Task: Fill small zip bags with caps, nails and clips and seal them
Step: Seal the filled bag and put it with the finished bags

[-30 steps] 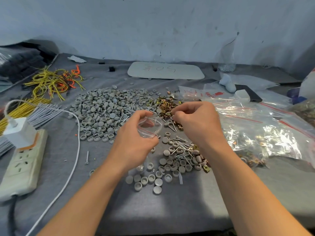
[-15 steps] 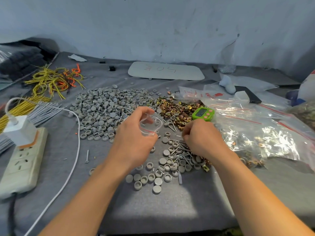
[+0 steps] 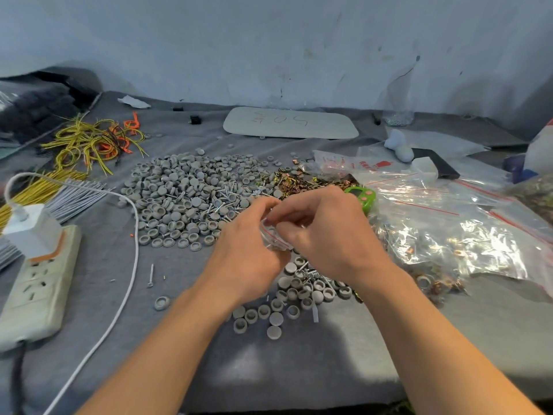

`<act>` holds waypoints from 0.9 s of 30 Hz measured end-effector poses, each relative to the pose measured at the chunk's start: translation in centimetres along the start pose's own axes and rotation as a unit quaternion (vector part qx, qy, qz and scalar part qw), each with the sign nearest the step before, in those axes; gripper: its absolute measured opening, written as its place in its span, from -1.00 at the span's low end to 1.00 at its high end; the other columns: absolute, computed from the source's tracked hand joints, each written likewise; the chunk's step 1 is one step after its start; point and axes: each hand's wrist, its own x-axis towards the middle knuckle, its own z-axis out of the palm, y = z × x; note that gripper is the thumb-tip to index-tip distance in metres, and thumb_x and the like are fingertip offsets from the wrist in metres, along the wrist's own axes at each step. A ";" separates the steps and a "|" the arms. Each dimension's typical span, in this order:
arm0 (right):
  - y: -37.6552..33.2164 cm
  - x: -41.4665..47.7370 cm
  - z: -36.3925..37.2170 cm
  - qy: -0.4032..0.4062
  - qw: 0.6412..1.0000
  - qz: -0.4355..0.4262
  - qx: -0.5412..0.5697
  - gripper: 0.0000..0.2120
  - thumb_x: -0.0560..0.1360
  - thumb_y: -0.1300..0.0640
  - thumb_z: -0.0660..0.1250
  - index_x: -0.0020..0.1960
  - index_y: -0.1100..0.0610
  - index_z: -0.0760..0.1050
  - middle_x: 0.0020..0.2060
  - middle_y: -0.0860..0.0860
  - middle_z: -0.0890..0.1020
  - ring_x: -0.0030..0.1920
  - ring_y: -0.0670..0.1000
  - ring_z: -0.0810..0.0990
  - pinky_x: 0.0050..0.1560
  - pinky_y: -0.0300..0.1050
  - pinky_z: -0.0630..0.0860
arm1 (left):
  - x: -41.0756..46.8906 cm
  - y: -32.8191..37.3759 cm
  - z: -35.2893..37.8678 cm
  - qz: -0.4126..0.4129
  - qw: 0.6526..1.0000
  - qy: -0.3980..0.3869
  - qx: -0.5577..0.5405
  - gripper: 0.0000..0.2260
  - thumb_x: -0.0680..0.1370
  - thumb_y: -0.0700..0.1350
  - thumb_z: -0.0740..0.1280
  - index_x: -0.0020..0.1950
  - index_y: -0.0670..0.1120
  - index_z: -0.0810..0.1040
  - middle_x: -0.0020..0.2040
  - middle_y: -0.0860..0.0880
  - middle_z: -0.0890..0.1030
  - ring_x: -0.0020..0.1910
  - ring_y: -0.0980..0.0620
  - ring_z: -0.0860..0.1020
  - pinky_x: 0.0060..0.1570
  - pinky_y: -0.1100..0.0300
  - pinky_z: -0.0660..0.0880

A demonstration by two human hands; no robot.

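Zip bag [image 3: 273, 236]: small, clear, with a red seal line. It is held just above the cloth between both hands, over the near pile.

Left hand [image 3: 248, 259] grips it from the left, fingers curled round the plastic. The mouth is turned toward the other hand, which reads as holding it open for loading.

Right hand [image 3: 329, 235] is curled, fingertips bunched at the bag's mouth. I cannot tell whether they pinch a part or the bag's lip, because the knuckles hide the tips. Judged from this, filling is under way and the seal is not yet pressed.

Directly beneath is a working pile, mostly grey caps [image 3: 288, 307] with nails [image 3: 312, 274] at its far side. It probably sits under the hands so that each pick is a short reach.

Beyond the hands:
- bulk heap [image 3: 185, 193] of the same grey pieces
- brass clips [image 3: 287, 184] touching its right edge
- green counter [image 3: 363, 197] showing past the right knuckles, near enough to tap

To the right are large clear bags [image 3: 449, 235], crumpled, with metal parts inside.

At the left edge a power strip [image 3: 39, 283] has a white cable [image 3: 128, 265] running forward. Yellow wires [image 3: 83, 145] lie further back, well apart from the work.
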 end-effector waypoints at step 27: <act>2.5 1.6 0.4 0.064 0.974 0.131 0.173 -0.84 0.54 0.30 0.37 -0.14 0.10 0.63 -0.36 -0.04 0.67 -0.36 -0.08 0.56 -0.31 -0.22 0.48 | 0.2 -0.6 -0.2 -0.017 0.999 0.047 -0.015 -0.47 0.39 -0.11 0.49 0.25 0.29 0.43 0.04 0.32 0.55 0.04 0.54 0.44 -0.09 0.65 0.30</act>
